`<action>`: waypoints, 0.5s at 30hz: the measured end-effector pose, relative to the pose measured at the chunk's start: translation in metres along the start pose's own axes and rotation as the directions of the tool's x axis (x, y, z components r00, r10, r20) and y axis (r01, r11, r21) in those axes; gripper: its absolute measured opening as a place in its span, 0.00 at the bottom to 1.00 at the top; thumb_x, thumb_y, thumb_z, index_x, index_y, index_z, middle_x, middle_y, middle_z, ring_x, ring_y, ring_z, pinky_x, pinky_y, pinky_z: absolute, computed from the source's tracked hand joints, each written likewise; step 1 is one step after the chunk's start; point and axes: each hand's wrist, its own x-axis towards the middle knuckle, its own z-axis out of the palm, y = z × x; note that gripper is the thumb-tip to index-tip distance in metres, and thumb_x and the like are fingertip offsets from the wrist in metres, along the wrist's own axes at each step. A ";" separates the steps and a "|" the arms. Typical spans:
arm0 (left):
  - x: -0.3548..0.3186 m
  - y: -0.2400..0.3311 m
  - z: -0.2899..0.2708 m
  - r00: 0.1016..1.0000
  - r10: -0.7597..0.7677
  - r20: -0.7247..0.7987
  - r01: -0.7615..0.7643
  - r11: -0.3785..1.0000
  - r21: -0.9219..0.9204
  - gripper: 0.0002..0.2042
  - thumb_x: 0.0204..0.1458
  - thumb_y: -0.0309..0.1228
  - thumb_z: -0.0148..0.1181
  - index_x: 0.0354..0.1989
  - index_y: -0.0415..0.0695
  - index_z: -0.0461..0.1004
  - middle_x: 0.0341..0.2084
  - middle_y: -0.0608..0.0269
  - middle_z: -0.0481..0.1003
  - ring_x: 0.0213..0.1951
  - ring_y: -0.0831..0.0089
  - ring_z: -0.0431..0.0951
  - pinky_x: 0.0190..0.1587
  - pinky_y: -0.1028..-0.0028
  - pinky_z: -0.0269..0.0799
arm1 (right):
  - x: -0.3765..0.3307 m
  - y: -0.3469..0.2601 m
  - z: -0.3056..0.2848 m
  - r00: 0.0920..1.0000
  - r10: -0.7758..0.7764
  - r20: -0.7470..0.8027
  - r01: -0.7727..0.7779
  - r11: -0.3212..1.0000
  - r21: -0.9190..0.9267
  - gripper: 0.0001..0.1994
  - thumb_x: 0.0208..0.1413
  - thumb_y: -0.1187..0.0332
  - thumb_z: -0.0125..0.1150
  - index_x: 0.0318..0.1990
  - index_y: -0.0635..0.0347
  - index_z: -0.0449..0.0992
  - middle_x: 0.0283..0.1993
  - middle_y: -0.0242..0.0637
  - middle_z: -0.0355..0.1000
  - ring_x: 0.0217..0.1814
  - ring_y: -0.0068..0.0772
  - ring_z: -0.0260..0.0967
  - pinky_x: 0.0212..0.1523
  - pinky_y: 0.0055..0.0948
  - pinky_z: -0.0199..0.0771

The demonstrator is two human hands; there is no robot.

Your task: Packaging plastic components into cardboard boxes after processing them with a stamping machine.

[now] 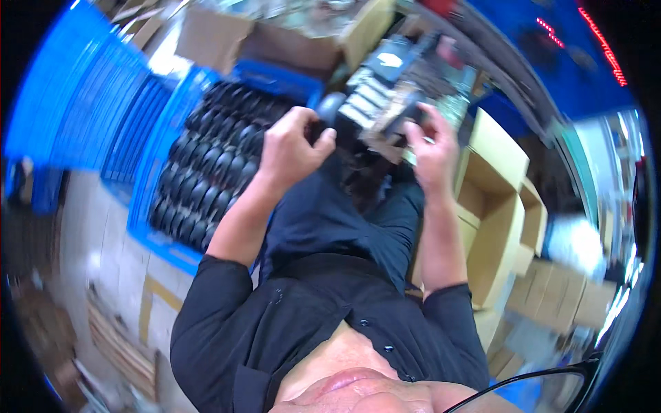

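My left hand is closed, thumb and fingers curled in a pinch around the edge of a glossy black round part. It looks like the black wheel-shaped parts standing in rows in the blue crate to the left. Across from it, my right hand is also closed, with its fingertips on a dark, blurred piece whose kind does not show. Between and beyond both hands lies a cluttered work spot with pale, box-like blocks.
Stacked blue crates rise at the far left. An opened cardboard box stands close by my right forearm, with closed cartons behind it. More cardboard lies past the crate. A dark beam crosses the upper right.
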 end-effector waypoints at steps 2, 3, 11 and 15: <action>-0.016 -0.032 -0.012 0.988 -0.142 0.068 0.141 0.990 0.015 0.16 0.51 0.37 0.73 0.41 0.39 0.79 0.28 0.56 0.80 0.29 0.67 0.81 0.38 0.67 0.79 | -0.006 0.012 0.001 1.000 0.008 -0.014 -0.007 0.997 0.072 0.20 0.60 0.75 0.69 0.61 0.59 0.78 0.42 0.27 0.67 0.39 0.20 0.64 0.43 0.23 0.71; -0.023 -0.046 -0.020 0.972 -0.216 0.096 0.213 0.976 0.037 0.17 0.51 0.38 0.73 0.42 0.39 0.79 0.29 0.55 0.81 0.31 0.66 0.82 0.40 0.67 0.80 | -0.009 0.016 0.005 0.999 0.032 -0.012 -0.030 0.986 0.165 0.20 0.62 0.75 0.68 0.62 0.60 0.77 0.43 0.26 0.66 0.40 0.18 0.63 0.44 0.22 0.70; 0.004 -0.257 -0.084 0.899 -0.418 -0.130 0.424 0.755 0.501 0.19 0.55 0.44 0.67 0.48 0.44 0.80 0.42 0.46 0.83 0.48 0.49 0.83 0.53 0.54 0.78 | -0.015 0.044 0.016 0.999 -0.052 -0.005 0.051 0.970 0.238 0.22 0.69 0.74 0.60 0.69 0.68 0.68 0.59 0.33 0.69 0.54 0.23 0.68 0.58 0.24 0.69; 0.054 -0.340 -0.103 0.867 -0.485 -0.114 0.429 0.611 0.665 0.21 0.58 0.41 0.64 0.55 0.41 0.76 0.50 0.44 0.81 0.56 0.48 0.79 0.59 0.53 0.75 | -0.016 0.052 0.020 0.987 -0.147 -0.060 0.155 0.976 0.152 0.23 0.70 0.74 0.54 0.70 0.71 0.65 0.71 0.47 0.65 0.70 0.39 0.66 0.71 0.36 0.64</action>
